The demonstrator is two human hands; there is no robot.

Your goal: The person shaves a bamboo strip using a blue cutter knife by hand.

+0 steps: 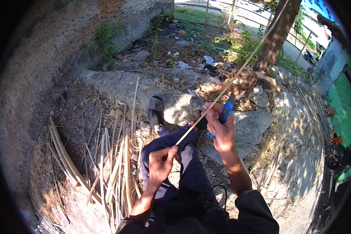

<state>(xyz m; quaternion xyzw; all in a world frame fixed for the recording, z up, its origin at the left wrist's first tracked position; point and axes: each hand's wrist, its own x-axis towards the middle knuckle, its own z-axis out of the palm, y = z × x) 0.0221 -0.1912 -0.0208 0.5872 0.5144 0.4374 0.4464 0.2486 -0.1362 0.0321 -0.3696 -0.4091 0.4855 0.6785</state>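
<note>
A long, thin bamboo strip runs slantwise from my lap up past the tree at the upper right. My left hand pinches its near end between thumb and fingers. Further up the strip, my right hand is closed, with thumb and forefinger against the bamboo. That same hand also holds a blue utility knife, its blade pointing up and away from me beside the strip. Part of the knife's handle is hidden behind my fingers.
Many split bamboo strips lie at my left, with thicker curved bamboo pieces beside them. A flat stone lies right of my feet. Beyond stand a tree trunk and litter-strewn ground; a rough wall rises at left.
</note>
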